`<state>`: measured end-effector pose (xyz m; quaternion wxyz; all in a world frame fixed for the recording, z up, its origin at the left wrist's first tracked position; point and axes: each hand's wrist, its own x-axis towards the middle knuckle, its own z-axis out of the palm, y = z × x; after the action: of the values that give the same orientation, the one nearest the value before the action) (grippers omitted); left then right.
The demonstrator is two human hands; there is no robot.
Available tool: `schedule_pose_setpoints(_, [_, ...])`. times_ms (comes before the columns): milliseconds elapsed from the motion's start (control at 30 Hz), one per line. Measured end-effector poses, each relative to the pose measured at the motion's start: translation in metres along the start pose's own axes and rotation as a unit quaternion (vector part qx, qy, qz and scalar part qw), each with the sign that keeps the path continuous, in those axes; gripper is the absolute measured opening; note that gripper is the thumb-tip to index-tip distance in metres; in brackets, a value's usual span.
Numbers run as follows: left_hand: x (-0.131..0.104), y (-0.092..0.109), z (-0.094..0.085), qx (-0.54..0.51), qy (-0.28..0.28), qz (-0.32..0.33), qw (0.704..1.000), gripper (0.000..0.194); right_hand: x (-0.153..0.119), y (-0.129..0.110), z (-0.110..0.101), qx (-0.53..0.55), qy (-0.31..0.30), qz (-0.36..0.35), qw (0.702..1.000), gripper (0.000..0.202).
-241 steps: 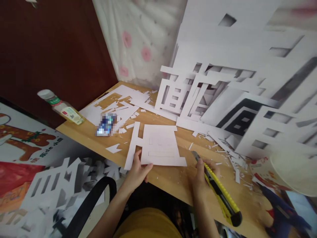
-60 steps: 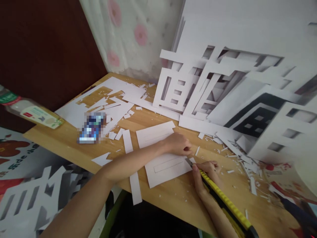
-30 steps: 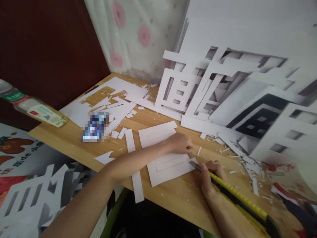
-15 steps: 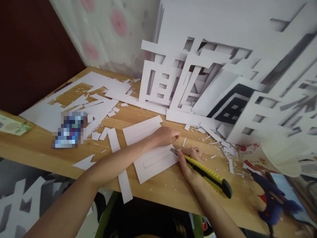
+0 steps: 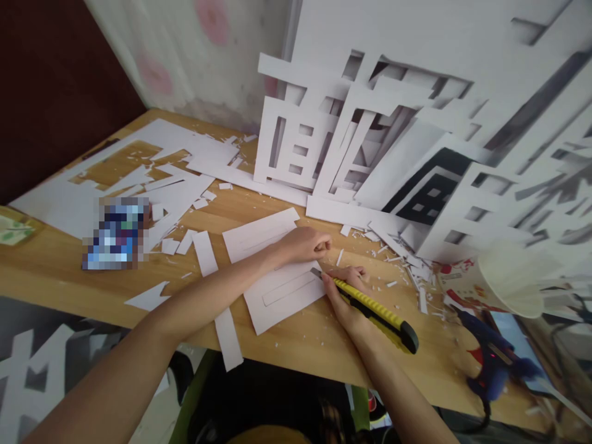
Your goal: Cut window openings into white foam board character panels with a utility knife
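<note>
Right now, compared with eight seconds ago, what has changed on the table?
The white sheet has turned counterclockwise. The left hand has let go of its near edge and now lies curled at its right side. The yellow knife has its blade brought to the right edge. The right hand still holds it; the phone stayed.

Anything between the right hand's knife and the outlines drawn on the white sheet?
Nothing visible stands between the knife in the right hand and the nearer outline on the white sheet. The left hand and forearm lie across the sheet, between the knife and the farther outline.
</note>
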<state>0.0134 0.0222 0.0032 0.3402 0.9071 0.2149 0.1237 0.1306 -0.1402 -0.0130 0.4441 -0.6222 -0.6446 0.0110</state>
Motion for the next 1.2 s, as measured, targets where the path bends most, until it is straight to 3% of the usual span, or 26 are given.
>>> schedule_pose_setpoints(567, [0.0026,-0.0027,0.0089,0.07,-0.014,0.022,0.997,0.02,0.0023,-0.0012,0.0031,0.015,0.0,0.012,1.0,0.015])
schedule_pose_setpoints(1200, [0.0065,0.0044,0.0047,0.097,-0.034,-0.015,0.995,0.025,0.0032,-0.0079,-0.0027,0.04,-0.028,0.004,0.999,0.013])
